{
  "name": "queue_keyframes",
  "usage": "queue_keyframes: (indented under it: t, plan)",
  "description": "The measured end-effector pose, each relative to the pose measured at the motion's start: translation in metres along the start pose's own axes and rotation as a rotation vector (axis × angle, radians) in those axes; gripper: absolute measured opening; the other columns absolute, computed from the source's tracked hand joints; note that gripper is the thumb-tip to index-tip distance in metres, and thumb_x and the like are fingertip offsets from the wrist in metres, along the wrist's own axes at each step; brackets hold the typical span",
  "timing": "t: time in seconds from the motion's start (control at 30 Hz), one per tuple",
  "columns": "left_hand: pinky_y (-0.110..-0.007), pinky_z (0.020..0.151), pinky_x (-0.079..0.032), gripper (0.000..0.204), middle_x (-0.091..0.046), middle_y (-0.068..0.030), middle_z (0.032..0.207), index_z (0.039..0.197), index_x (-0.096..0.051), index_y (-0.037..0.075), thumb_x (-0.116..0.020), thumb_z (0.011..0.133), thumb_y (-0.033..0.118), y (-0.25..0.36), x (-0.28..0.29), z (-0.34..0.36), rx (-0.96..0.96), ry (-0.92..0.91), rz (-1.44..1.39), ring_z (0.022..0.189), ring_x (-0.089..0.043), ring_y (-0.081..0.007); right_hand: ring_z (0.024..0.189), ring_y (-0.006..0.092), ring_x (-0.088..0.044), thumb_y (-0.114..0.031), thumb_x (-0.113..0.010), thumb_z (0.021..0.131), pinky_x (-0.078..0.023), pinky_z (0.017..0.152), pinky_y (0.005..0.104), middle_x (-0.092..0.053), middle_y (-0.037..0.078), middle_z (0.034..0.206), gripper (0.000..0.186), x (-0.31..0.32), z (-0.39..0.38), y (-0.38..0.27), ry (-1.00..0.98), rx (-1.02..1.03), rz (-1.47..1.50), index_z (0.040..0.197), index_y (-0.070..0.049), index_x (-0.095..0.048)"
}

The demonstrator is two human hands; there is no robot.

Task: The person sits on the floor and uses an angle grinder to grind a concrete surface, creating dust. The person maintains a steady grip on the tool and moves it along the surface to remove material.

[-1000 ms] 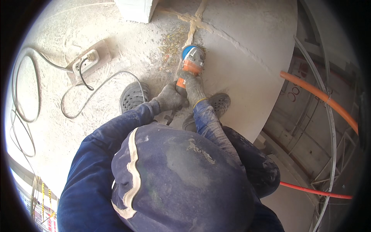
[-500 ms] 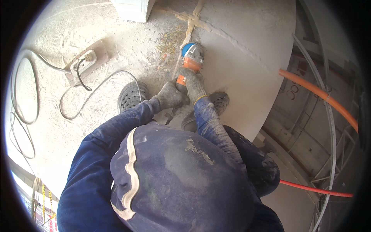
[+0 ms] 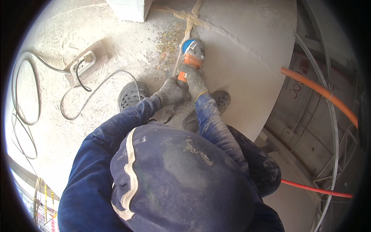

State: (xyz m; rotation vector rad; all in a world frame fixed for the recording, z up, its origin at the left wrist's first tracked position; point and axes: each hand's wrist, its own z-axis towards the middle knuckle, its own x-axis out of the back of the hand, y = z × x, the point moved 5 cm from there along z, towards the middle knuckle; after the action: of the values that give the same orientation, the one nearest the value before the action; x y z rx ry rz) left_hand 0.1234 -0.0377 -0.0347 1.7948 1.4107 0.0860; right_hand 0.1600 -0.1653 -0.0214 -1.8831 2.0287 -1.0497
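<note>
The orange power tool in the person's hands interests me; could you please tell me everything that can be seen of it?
The orange power tool has a plastic-looking casing, a grey, metallic-looking head and a blue disc at its far end. It points away from the person, over the pale floor by a tan seam. The gloved right hand grips its body, the gloved left hand its rear. Whether the disc touches the floor or spins cannot be told.

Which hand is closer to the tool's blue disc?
Right hand: it grips the orange tool behind the blue disc. The left hand is farther back, at the tool's rear.
</note>
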Motion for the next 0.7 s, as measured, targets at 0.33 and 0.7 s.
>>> queue_keyframes:
  t: [0.33, 0.7]
  plan:
    - [-0.034, 0.057, -0.058, 0.042, -0.074, -0.0075, 0.091, 0.120, -0.065, 0.000, -0.081, 0.081, -0.002, 0.012, 0.007, 0.015, 0.011, 0.032, -0.026, 0.069, -0.071, -0.0159, 0.086, 0.0239, -0.071, -0.042, -0.091, 0.075, -0.058, 0.078, 0.0417, -0.074, 0.014, 0.104, 0.068, -0.006, 0.004, -0.027, 0.010, -0.016, 0.041, 0.120, 0.005, -0.071]
    - [-0.035, 0.060, -0.061, 0.053, -0.073, -0.0079, 0.095, 0.123, -0.062, 0.000, -0.086, 0.076, -0.002, -0.007, -0.006, -0.025, 0.067, -0.018, 0.002, 0.074, -0.072, -0.0185, 0.082, 0.0192, -0.068, -0.038, -0.089, 0.080, -0.057, 0.076, 0.0375, -0.072, 0.009, 0.102, 0.058, -0.001, -0.023, 0.013, -0.060, 0.003, 0.043, 0.117, 0.003, -0.070]
